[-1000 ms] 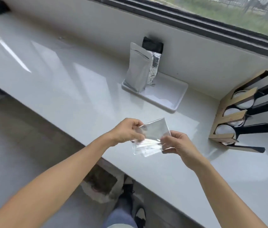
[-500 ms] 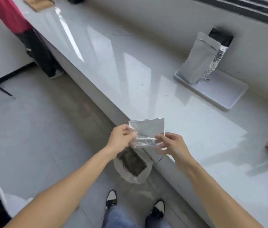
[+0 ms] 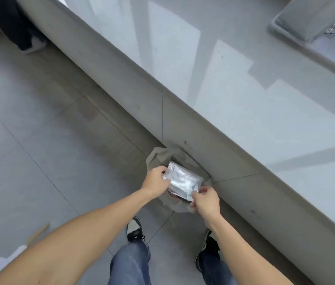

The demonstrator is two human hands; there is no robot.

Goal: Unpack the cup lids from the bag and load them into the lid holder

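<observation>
Two hands hold one clear bag (image 3: 184,183) low over the floor, right above a bin (image 3: 158,156) lined in grey that stands against the base of the surface (image 3: 244,83). That placing suggests the bag is spent and about to be dropped as waste; whether any lids remain inside cannot be told, as it looks flat and glossy. The left hand (image 3: 155,182) pinches the bag's upper left corner, fingers curled over the edge. The right hand (image 3: 204,199) pinches the lower right corner between thumb and fingertips. Held by opposite corners, the bag is stretched flat between them. No lid holder is in view. A tray (image 3: 314,52) sits at the far right of the surface.
</observation>
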